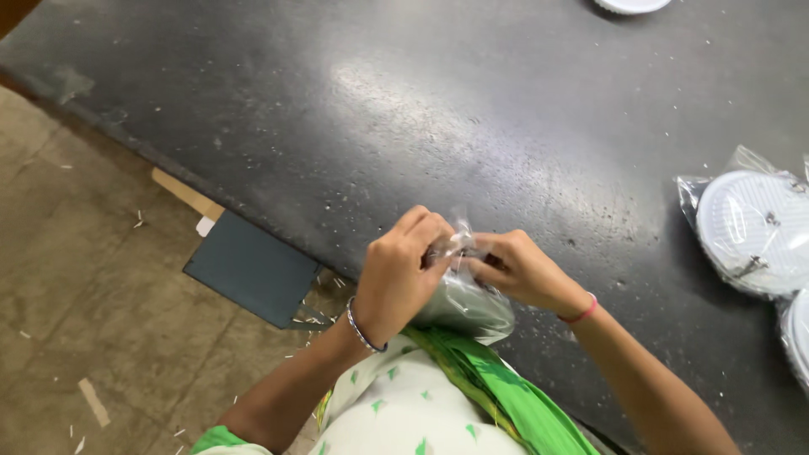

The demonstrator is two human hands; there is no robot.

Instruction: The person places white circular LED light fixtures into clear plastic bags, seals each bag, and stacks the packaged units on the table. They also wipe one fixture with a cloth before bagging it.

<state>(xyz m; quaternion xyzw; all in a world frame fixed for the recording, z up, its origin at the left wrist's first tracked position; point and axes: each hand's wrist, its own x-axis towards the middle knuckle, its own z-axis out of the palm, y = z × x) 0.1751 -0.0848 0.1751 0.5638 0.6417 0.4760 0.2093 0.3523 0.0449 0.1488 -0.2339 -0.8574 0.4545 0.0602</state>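
Observation:
Both hands meet at the near edge of a dark worktable (438,109). My left hand (400,270) and my right hand (518,268) pinch the gathered top of a clear plastic bag (468,307). Inside the bag sits a grey-white round object, mostly hidden by my fingers. The bag rests against my body, just above my green and white clothing. A bangle circles my left wrist and a pink band my right.
At the right edge lies a white round disc in a clear bag (750,232), with another bagged disc (796,337) below it. A white round rim (632,4) shows at the top edge. A dark flat panel (253,270) and a wooden strip (185,194) lie on the floor.

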